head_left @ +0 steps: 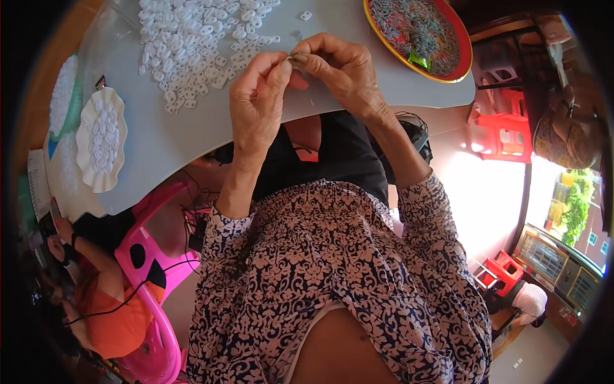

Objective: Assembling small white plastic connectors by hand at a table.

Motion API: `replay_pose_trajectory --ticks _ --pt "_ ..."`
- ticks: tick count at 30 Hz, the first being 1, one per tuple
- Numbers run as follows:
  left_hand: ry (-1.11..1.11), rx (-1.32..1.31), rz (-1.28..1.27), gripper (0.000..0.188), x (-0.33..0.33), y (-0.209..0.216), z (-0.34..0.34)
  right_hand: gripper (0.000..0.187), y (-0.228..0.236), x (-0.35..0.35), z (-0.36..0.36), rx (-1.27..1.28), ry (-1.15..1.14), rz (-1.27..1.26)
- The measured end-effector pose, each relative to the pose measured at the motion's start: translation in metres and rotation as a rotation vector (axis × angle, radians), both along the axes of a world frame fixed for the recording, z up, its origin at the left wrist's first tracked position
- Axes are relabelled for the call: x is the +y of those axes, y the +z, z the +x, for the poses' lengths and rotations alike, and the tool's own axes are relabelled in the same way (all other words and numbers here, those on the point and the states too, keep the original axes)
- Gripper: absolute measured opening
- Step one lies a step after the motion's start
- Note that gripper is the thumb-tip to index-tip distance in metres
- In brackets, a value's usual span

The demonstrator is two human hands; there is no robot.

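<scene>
My left hand [261, 102] and my right hand [348, 77] meet fingertip to fingertip above the table's near edge. Thumbs and forefingers of both are pinched together at one spot. Whatever they hold there is tiny and mostly covered by the fingertips, so its kind cannot be told. Just beyond my left hand spreads a heap of small white plastic pieces [198, 48], each with holes. To the right of my right hand, a round red tray [462, 40] with a yellow rim holds many small grey metal-looking parts and a bright green packet [419, 60].
A scalloped cream dish [83, 146] and a green basket [73, 120], both with white pieces, stand at the table's left. A person in orange [118, 320] sits there by a pink chair [150, 262]. Red stools [505, 137] stand on the right.
</scene>
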State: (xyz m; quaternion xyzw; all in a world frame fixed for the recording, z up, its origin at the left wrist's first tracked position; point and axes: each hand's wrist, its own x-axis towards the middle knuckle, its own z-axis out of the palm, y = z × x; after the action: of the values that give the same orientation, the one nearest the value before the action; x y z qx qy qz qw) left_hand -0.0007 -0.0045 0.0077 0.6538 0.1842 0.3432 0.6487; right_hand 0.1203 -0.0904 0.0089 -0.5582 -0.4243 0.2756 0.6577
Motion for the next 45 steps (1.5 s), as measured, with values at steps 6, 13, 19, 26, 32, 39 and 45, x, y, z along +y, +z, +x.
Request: replay_pose_trajectory --ticks 6,13,19,26,32,39,45 --pt "-0.007 0.188 0.166 0.019 0.013 0.021 -0.007 0.016 -0.005 -0.006 0.007 -0.001 -0.052 -0.003" --pt "0.204 0.235 0.861 0.008 0.071 0.026 0.008 0.02 0.006 -0.008 0.003 0.216 -0.017 0.023" --pt "0.208 0.393 1.199 0.01 0.095 0.001 0.039 0.015 0.003 -0.009 0.008 0.259 -0.008 0.019" --pt "0.146 0.463 1.255 0.014 0.101 -0.004 0.04 0.012 -0.003 -0.001 0.002 0.271 -0.006 0.062" --pt "0.171 0.257 1.291 0.018 0.098 -0.001 0.037 0.011 -0.011 0.003 0.003 0.241 0.012 0.109" --pt "0.009 0.269 0.848 0.012 0.062 0.016 0.028 0.009 -0.007 0.001 0.001 0.257 -0.038 0.152" --pt "-0.038 0.19 0.828 0.015 0.039 0.016 0.022 0.011 -0.003 0.002 0.001 0.255 -0.032 0.14"
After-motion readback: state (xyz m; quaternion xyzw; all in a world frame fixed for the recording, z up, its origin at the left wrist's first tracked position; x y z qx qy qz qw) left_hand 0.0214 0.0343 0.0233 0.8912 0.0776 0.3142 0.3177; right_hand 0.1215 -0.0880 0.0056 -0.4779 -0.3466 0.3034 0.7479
